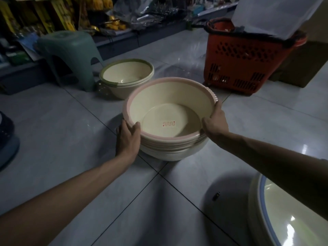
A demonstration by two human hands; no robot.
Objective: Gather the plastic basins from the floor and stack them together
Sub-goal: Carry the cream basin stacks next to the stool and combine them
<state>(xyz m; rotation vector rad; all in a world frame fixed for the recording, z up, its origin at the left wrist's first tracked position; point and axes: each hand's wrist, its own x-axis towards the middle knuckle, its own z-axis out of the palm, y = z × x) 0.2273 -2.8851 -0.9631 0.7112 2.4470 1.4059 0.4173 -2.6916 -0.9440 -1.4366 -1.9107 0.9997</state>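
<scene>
Hands, left hand (128,137) and right hand (215,121), grip the pink-rimmed basin stack (170,110).

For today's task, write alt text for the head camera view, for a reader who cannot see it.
A person's left hand and right hand grip opposite sides of a pink-rimmed stack of cream basins. Behind it on the grey tiled floor sit a green-rimmed stack, a green stool and a red basket; a blue-rimmed basin shows at bottom right.

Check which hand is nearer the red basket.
Right. The right hand grips the pink-rimmed basins on the side toward the red basket; the left hand holds the opposite side, farther off.
</scene>
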